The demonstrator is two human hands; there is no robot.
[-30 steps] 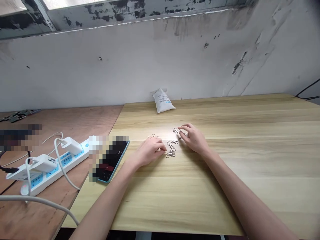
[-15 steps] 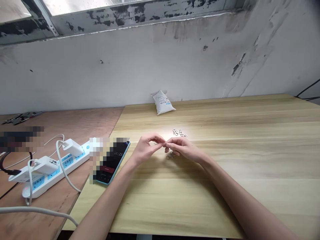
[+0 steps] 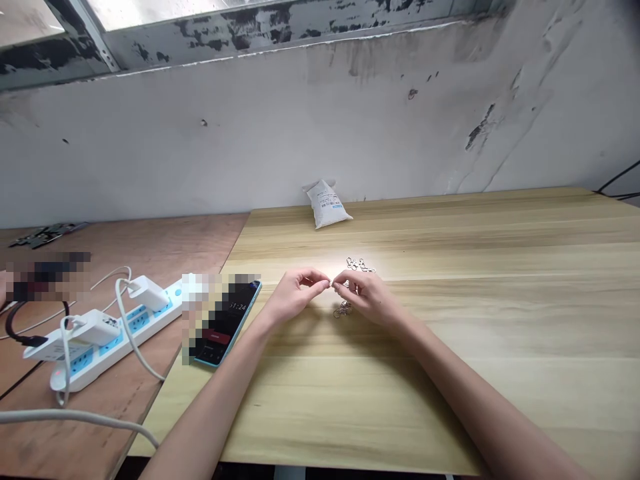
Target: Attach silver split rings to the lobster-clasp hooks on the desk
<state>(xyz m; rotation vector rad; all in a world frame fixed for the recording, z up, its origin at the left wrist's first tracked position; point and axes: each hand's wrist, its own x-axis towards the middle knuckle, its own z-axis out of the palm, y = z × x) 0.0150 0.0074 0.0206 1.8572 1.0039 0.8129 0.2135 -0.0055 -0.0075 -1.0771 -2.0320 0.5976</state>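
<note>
Thumb and forefinger of my left hand (image 3: 295,293) are pinched together over the middle of the table. My right hand (image 3: 367,297) pinches from the other side, its fingertips almost meeting the left ones. A tiny shiny metal piece (image 3: 331,283) shows between both sets of fingertips; its exact kind is too small to tell. Just below the right fingers lies a small pile of metal rings and clasps (image 3: 343,309), partly covered by that hand. Behind the hand, more metal clasps with rings (image 3: 359,265) lie loose on the wood.
A white plastic packet with a label (image 3: 328,205) leans near the wall. Left of my forearm lies a phone (image 3: 231,320) showing a timer. On the reddish board (image 3: 200,233) sits a white power strip (image 3: 120,340) with plugged chargers and cables. A person's hand (image 3: 3,287) shows at the left edge.
My right hand has turned slightly, its fingers shifting at the pinch point. The left hand stays nearly in place. A hand has come into view at the far left edge.
</note>
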